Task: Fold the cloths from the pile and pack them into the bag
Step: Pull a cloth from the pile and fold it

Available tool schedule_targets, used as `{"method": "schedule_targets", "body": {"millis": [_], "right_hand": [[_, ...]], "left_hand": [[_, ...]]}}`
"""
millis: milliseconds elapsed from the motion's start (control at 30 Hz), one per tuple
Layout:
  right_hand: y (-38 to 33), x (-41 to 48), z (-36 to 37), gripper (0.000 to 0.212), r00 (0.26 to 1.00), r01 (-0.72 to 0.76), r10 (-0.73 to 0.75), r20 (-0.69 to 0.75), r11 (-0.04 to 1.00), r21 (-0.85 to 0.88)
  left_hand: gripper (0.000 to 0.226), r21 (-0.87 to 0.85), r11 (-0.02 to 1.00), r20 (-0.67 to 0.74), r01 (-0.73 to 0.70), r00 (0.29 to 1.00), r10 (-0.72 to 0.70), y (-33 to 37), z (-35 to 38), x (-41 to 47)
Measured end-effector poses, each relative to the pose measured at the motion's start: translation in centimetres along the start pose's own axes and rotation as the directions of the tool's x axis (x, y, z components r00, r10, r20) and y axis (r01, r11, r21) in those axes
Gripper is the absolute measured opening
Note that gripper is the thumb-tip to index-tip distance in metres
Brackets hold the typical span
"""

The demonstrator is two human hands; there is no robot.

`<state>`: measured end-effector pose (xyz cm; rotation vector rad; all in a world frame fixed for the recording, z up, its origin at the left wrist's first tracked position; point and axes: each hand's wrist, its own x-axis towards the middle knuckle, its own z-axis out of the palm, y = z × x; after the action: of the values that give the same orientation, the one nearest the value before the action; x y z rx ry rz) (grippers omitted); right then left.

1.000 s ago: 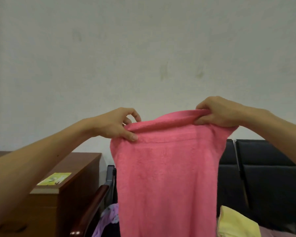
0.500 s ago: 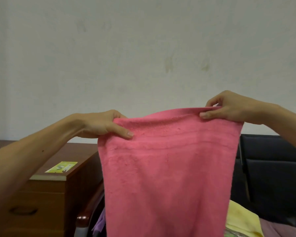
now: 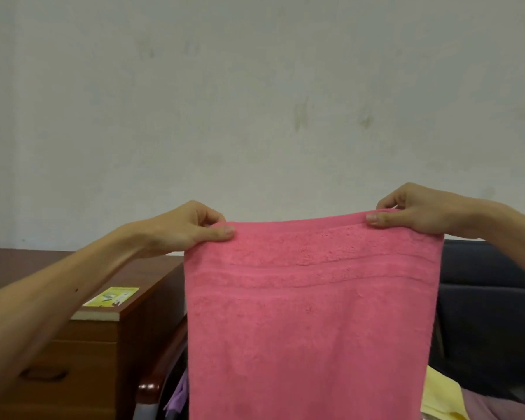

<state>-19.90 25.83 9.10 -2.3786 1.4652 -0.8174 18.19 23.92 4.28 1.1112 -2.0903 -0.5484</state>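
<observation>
Pink towel (image 3: 312, 313) with woven bands; yellow cloth (image 3: 440, 398); brown cabinet (image 3: 103, 344).

— Where are your arms?

— Both stretched out ahead of me and raised, forearms bare, the left one coming in from the lower left, the right one from the right edge.

— And your left hand (image 3: 191, 227)?

— Knuckles up, thumb lying flat along the front of the pink towel (image 3: 312, 313), fingers curled behind its top left corner. I pinch it there.

— Your right hand (image 3: 419, 213)?

— The same on the top right corner: thumb in front, fingers tucked over the hem behind. It sits a little higher than the left. The hands are well apart, with the top edge drawn nearly straight between them.
</observation>
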Motion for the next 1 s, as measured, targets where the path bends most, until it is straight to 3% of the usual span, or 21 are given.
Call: {"method": "schedule_targets", "body": {"millis": [67,133,267,400,567,733,833,1000], "right_hand": [[0.0,0.1,0.6,0.038,1.000,-0.019,0.019,0.004,1.000,-0.002],[0.1,0.4,1.3,0.040,0.999,-0.042,0.042,-0.002,0.999,0.023],[0.1,0.7,2.5,0.036,0.990,-0.134,0.138,-0.011,0.976,0.169],[-1.2,1.1,3.8,0.027,0.975,-0.204,0.223,-0.001,0.890,0.407],[-3.9,2.4,6.2,0.016,0.973,-0.185,0.230,0.005,0.770,0.610],[-5.1,3.4,7.9,0.023,0.975,-0.165,0.223,-0.002,0.727,0.666],[-5.6,3.4,8.5,0.016,0.975,-0.170,0.220,0.022,0.685,0.708],[-6.1,3.3,9.0,0.018,0.975,-0.184,0.214,0.060,0.627,0.757]], "left_hand": [[0.045,0.139,0.990,-0.035,0.001,0.999,0.004,-0.8,0.1,0.0],[0.048,0.174,0.985,-0.083,0.005,0.997,0.010,-1.3,0.3,0.1],[0.036,0.052,0.997,-0.141,0.052,0.989,-0.044,-0.8,1.1,0.4],[0.027,-0.069,0.994,-0.147,0.080,0.985,-0.090,1.1,2.5,1.0],[0.023,-0.303,0.950,-0.129,0.077,0.984,-0.121,4.2,5.1,2.5],[0.025,-0.403,0.911,-0.135,0.085,0.979,-0.151,6.7,6.9,3.6],[0.028,-0.463,0.883,-0.172,0.082,0.969,-0.180,7.1,7.2,4.0],[0.024,-0.388,0.922,-0.199,0.004,0.976,-0.088,7.2,7.7,3.8]]}}
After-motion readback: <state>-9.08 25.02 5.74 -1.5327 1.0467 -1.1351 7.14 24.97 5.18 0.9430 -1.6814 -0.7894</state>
